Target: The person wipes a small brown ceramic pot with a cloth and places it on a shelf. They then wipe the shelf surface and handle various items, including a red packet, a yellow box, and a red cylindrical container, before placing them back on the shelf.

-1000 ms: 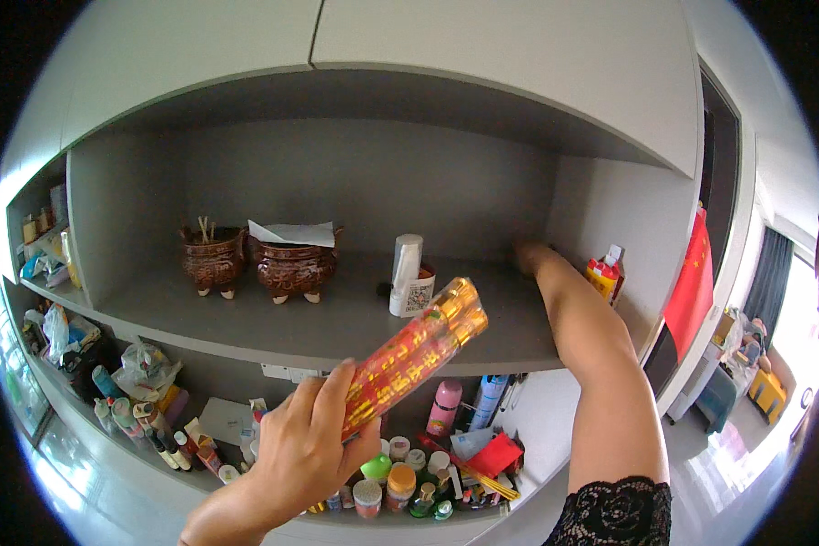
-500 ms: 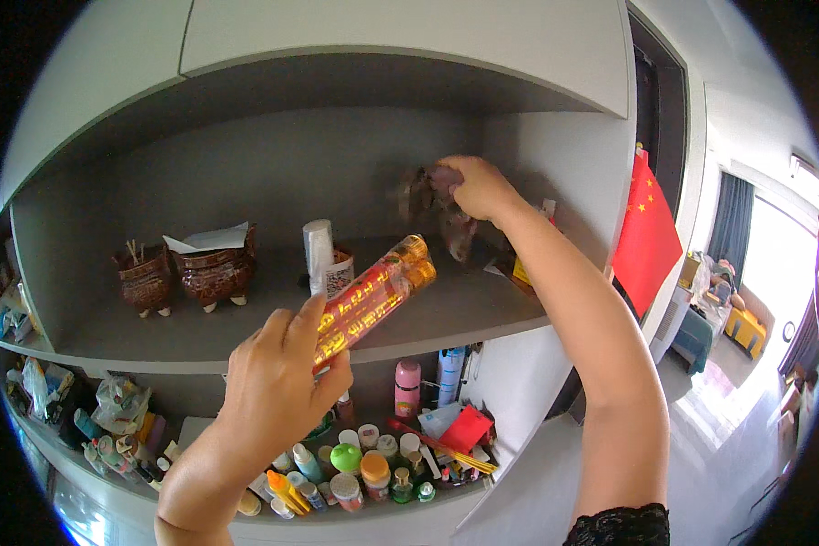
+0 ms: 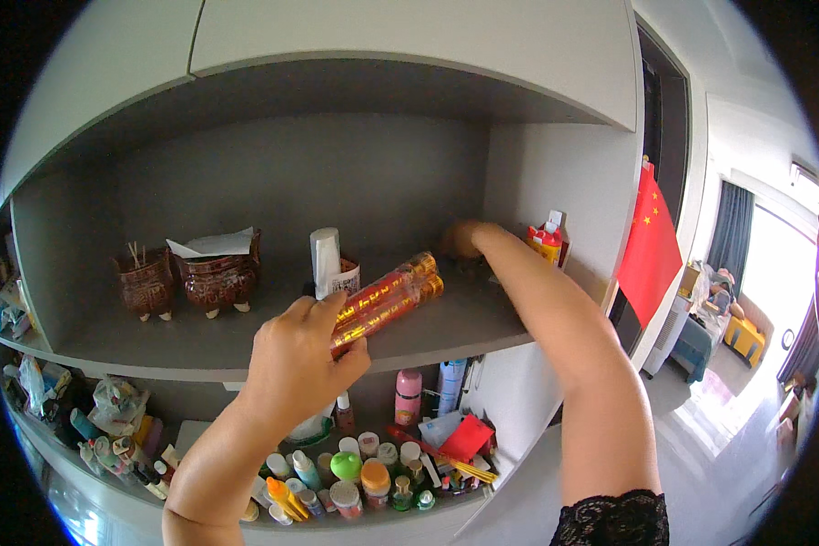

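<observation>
L hand (image 3: 296, 359) gripping red-gold tubes (image 3: 384, 293), R hand (image 3: 465, 239) — grasp unclear — deep on shelf (image 3: 246, 341)

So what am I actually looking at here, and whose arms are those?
This is one picture from a wide camera worn on a person's head, looking down at their own bare arms; the lens bends straight edges. The left hand grips two red-and-gold tubes over a grey shelf. The right hand reaches to the shelf's back corner, beside a red and yellow bottle. Two brown pots and a white tube stand on the shelf. Small bottles crowd the ledge below.
</observation>
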A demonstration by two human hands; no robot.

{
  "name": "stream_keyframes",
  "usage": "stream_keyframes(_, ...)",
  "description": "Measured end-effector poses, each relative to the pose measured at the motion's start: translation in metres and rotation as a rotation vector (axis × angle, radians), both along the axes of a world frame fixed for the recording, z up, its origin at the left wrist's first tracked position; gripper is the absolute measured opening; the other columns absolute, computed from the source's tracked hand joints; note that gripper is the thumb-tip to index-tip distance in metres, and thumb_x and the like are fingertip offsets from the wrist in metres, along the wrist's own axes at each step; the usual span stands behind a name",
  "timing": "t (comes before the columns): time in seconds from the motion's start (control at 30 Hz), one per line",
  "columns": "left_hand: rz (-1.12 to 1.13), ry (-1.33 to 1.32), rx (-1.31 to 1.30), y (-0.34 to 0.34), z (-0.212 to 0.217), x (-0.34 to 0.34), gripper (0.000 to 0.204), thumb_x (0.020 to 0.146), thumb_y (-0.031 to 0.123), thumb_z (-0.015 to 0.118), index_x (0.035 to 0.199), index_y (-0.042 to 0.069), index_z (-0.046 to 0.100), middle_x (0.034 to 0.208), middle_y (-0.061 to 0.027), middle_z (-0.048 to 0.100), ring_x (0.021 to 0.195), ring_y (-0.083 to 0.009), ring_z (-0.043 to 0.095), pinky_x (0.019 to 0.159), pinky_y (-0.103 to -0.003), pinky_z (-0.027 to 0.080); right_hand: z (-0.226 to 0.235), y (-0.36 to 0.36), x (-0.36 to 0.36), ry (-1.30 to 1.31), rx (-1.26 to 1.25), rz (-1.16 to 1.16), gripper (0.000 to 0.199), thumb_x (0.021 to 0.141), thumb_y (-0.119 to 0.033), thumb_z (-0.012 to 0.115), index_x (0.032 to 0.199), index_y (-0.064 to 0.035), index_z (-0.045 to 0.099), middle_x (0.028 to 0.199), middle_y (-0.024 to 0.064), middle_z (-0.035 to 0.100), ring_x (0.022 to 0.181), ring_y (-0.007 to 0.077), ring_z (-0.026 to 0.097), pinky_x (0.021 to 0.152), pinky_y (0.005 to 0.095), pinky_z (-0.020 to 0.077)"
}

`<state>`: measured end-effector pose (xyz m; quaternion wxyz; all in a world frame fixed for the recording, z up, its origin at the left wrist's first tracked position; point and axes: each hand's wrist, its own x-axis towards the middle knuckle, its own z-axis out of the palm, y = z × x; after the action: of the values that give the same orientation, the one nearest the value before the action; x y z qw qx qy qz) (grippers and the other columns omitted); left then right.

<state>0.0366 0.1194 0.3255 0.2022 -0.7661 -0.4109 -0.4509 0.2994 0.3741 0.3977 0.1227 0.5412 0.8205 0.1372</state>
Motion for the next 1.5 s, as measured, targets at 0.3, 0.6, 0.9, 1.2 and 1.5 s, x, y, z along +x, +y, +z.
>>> stream_keyframes(0.3,-0.253,-0.123,-0.195,-0.007,0.011,-0.028,0.046,0.067,0.014,0.075,0.108,-0.004,0.065,0.090,-0.0212,0.067,0.075,-0.0270,0.069,0.070,-0.031,0.054,0.035,-0.100,-0.017,0.725,0.190,0.126,0.042,0.081,0.007,0.052,0.118,-0.0085,0.066,0.114,0.0112,0.068,0.106,0.0249,0.064,0.090,0.0345,0.0493)
stream_keyframes(0.6,-0.257,-0.227,-0.090,-0.003,0.006,-0.024,0.047,0.066,0.014,0.076,0.108,-0.005,0.065,0.088,-0.0195,0.067,0.074,-0.0241,0.068,0.070,-0.030,0.054,-0.002,0.009,0.012,0.078,0.095,-0.077,0.033,0.088,-0.009,0.056,0.120,-0.0092,0.064,0.123,0.0164,0.063,0.108,0.0342,0.061,0.087,0.0404,0.0503)
stream_keyframes(0.9,-0.265,-0.312,0.044,-0.001,-0.003,-0.023,0.045,0.066,0.010,0.076,0.108,-0.003,0.065,0.087,-0.0155,0.068,0.074,-0.0218,0.067,0.069,-0.029,0.052,0.036,-0.122,-0.007,0.758,0.050,0.183,0.043,0.078,0.007,0.054,0.118,-0.0053,0.063,0.115,0.0141,0.067,0.106,0.0265,0.063,0.087,0.0354,0.0495)
stream_keyframes(1.2,-0.261,-0.290,0.006,-0.004,0.000,-0.025,0.045,0.067,0.010,0.075,0.109,-0.003,0.065,0.088,-0.0163,0.069,0.076,-0.0213,0.068,0.071,-0.030,0.053,0.013,-0.142,-0.030,0.445,0.081,0.012,0.041,0.079,0.002,0.053,0.118,-0.0060,0.065,0.116,0.0197,0.065,0.110,0.0319,0.062,0.091,0.0400,0.0487)
stream_keyframes(1.5,-0.272,-0.408,-0.064,-0.005,-0.003,-0.027,0.043,0.069,0.011,0.074,0.109,-0.003,0.066,0.092,-0.0157,0.070,0.079,-0.0190,0.069,0.073,-0.029,0.053,0.013,-0.205,0.025,0.919,0.061,0.504,0.048,0.071,0.011,0.045,0.110,-0.0032,0.067,0.105,0.0147,0.068,0.101,0.0265,0.065,0.089,0.0347,0.0491)
